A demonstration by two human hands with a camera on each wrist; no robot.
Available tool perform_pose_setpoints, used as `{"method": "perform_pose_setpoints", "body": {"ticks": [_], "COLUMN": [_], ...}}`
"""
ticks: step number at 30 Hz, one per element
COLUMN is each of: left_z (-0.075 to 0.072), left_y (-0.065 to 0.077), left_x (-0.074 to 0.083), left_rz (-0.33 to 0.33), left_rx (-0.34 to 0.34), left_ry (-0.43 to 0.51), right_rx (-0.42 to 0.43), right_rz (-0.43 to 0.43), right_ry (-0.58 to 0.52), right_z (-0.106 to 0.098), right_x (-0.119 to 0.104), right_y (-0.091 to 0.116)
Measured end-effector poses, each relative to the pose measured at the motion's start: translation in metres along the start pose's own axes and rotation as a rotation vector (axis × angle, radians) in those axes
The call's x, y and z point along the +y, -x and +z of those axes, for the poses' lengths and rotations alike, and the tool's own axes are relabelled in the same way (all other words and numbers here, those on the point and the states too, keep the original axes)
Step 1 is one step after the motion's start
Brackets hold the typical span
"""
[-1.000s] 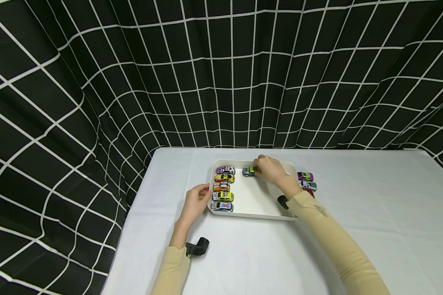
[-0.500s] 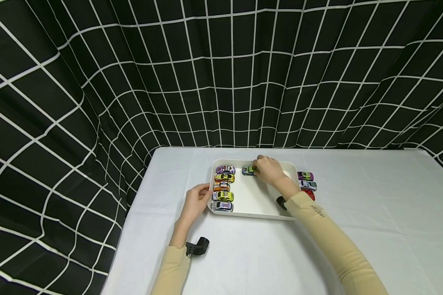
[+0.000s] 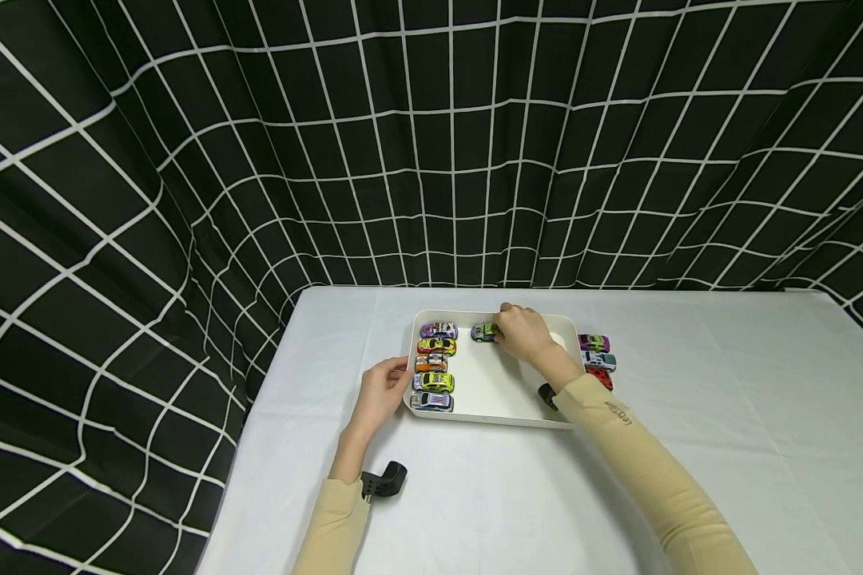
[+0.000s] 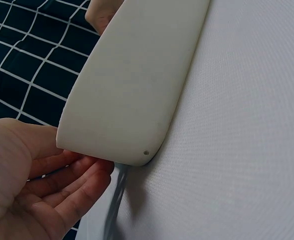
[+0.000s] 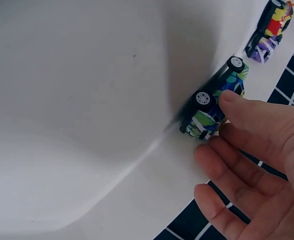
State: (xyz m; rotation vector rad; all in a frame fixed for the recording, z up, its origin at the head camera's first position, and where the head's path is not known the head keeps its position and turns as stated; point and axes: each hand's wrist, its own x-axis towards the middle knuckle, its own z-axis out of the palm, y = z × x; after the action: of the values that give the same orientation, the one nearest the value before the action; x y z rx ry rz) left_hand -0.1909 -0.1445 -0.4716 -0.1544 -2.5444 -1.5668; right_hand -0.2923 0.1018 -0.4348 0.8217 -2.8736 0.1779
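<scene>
My right hand [image 3: 523,331] pinches a green and blue toy car [image 5: 221,95] by the far wall inside a white tray [image 3: 496,420]. In the right wrist view the thumb lies on its side, with its wheels facing the camera. My left hand [image 4: 42,180] holds the tray's left end, its fingers against the outside wall and the thumb at the rim, the thumb tip hidden by the tray. Along the tray's left side several toy cars stand in a column, from a purple one [image 3: 439,330] at the back to a silver one [image 3: 431,402] in front.
Outside the tray's right end, a purple and green car [image 3: 594,343], a white car [image 3: 599,361] and a red car [image 3: 600,378] lie on the white tablecloth [image 3: 726,415]. A black curtain with white grid lines [image 3: 467,184] hangs behind the table.
The right hand and its toy car have shifted very slightly left, and more of the red car shows beside the forearm. The left hand stays at the tray's end.
</scene>
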Motion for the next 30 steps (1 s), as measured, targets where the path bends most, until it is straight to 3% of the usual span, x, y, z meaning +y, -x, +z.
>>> {"method": "perform_pose_setpoints", "body": {"ticks": [6, 20, 30], "left_z": [0.001, 0.0, 0.001], "left_y": [0.0, 0.0, 0.001], "left_x": [0.001, 0.002, 0.002], "left_rz": [-0.002, -0.002, -0.01], "left_rx": [-0.003, -0.001, 0.001], "left_ry": [-0.006, -0.004, 0.006], "right_rx": [0.013, 0.147, 0.121], "right_rz": [-0.018, -0.072, -0.012], "right_ry": [-0.015, -0.014, 0.007], "right_z": [-0.006, -0.039, -0.049], "right_x": [0.002, 0.02, 0.037], "right_y": [0.006, 0.042, 0.076]}}
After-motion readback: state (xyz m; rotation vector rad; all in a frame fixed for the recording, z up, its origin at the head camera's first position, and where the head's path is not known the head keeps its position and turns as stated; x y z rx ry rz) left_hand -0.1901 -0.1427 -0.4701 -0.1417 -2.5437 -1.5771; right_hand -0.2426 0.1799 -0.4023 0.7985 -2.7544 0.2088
